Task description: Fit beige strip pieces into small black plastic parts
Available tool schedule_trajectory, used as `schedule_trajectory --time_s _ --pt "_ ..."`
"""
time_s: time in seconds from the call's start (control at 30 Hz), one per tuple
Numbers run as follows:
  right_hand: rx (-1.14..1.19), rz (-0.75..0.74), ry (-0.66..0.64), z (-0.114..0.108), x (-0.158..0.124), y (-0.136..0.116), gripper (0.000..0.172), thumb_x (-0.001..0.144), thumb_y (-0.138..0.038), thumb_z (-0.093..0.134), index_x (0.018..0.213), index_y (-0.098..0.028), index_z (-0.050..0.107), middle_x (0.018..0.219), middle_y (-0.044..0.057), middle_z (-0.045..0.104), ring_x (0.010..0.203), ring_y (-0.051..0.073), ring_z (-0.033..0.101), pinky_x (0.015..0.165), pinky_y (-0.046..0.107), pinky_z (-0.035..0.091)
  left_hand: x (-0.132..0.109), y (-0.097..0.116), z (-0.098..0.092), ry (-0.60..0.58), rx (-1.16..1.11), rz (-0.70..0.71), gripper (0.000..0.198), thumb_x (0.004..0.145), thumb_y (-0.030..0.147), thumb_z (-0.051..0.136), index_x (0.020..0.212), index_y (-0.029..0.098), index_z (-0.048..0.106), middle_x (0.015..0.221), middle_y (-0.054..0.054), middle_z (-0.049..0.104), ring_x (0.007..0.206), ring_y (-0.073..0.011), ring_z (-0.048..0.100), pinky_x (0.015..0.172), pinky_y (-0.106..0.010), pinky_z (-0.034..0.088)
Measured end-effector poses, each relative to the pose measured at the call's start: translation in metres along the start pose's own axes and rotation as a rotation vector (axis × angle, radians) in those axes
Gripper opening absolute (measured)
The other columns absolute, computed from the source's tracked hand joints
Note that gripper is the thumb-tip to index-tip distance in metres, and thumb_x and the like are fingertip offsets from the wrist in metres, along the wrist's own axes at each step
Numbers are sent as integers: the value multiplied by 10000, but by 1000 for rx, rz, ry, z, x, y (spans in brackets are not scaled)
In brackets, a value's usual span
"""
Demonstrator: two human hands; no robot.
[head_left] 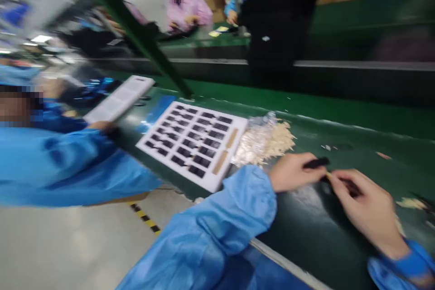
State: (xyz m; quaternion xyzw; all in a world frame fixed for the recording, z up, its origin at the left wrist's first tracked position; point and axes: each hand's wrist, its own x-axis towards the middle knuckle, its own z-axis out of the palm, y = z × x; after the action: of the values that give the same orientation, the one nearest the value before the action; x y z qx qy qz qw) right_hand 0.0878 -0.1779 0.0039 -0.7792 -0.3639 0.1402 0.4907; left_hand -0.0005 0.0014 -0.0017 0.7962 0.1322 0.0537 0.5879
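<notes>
My left hand (295,172) pinches a small black part (316,162) above the dark green conveyor belt (306,231). My right hand (367,204) is close beside it, its fingers closed on a dark piece (348,186) with a thin yellowish tip. The motion blur hides the exact shape of both pieces. To the left of my left hand lies a white tray (192,145) holding rows of black parts, and a clear plastic bag (260,140) of pale slivers rests against it.
A co-worker in a blue gown (68,163) sits at the left, one hand holding a white tray (118,99) up. Pale scraps (411,203) lie on the belt at right. A green bar (136,31) crosses above; other workers stand beyond the belt.
</notes>
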Motion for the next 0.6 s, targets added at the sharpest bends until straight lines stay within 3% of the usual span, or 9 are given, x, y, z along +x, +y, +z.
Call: schedule_trajectory --time_s 0.17,0.33,0.6 --pt "-150 -38 168 2 -1 -1 108 991 -334 621 1024 -233 645 982 70 630 710 181 576 659 346 495 1 5 -7 -6 42 -27 286 921 457 640 913 173 673 658 46 534 646 -114 531 607 -232 381" --pt "-166 -89 75 3 -1 -9 125 1026 -300 574 978 -233 668 896 54 644 692 177 571 655 345 465 -4 13 -5 -5 104 5 233 927 410 637 910 181 681 621 62 490 618 -99 497 617 -228 366" --pt "-180 -102 104 5 -1 -2 137 981 -232 590 872 -213 671 800 27 638 638 149 560 597 305 439 -6 9 2 -2 171 51 211 920 388 641 934 187 702 617 57 504 618 -103 506 638 -230 392"
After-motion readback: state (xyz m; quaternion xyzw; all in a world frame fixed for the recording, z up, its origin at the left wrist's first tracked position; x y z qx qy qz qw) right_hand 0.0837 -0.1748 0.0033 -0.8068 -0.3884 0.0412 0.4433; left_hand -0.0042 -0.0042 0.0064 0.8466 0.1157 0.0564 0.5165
